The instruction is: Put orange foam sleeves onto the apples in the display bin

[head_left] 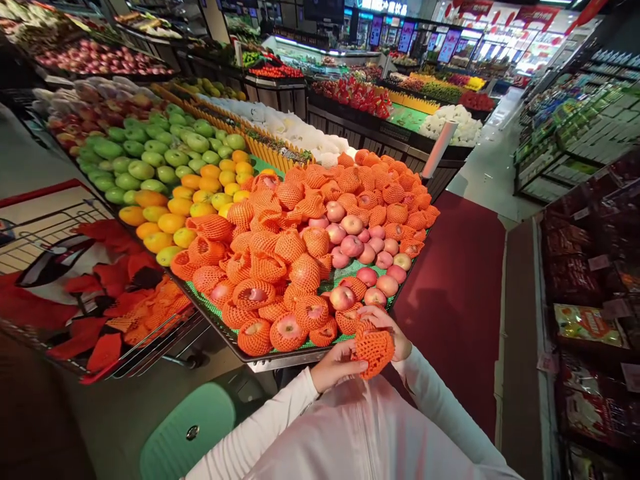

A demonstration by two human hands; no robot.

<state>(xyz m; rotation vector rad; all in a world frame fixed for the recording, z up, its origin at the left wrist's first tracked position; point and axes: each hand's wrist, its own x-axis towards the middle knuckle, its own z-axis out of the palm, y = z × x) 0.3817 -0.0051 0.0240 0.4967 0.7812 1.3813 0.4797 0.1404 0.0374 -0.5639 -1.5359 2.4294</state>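
Note:
Close to my body, an orange foam fruit net (374, 352) is held between both hands at the stand's front edge. My left hand (334, 365) grips it from the left, thumb across its lower side. From above and the right, my right hand (387, 325) has its fingers curled over the net's top. Whether an apple is inside it cannot be made out. Just beyond my hands, netted apples (289, 331) fill the front of the display stand (227, 339). Bare pinkish apples (352, 246) lie to the right on green matting.
Yellow-orange fruit (175, 215) and green fruit (156, 159) lie farther left on the stand. A shopping cart (150, 341) holding orange nets stands at the left. Below it is a green stool (187, 427). Shelves with packaged goods (590, 325) line the right side, past dark red flooring (457, 293).

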